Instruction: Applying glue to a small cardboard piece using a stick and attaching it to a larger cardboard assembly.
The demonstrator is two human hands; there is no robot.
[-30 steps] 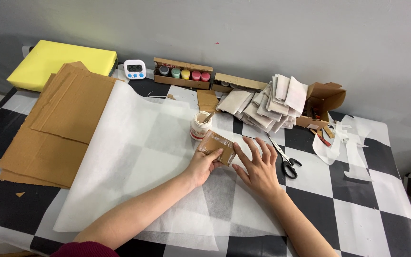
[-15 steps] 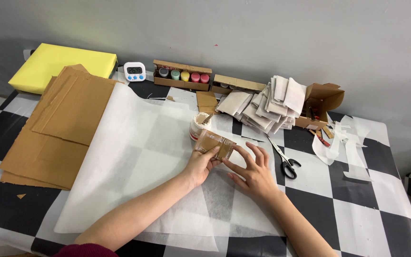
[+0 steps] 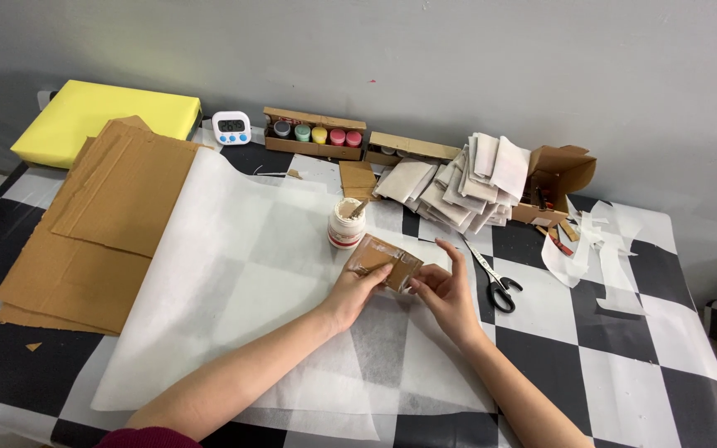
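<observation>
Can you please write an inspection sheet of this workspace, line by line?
Surface: black and white checkered table, partly covered by a large white paper sheet.
Job's things: small cardboard piece held over the sheet; open white glue jar just behind it.
Clutter: flat cardboard sheets, yellow foam block, paint pots in a tray, stack of paper pieces, scissors, small open box, white paper strips.
Hands: left hand and right hand both grip the cardboard piece.
Cables: nothing seen.
Surroundings: grey wall; small digital timer near it.
</observation>
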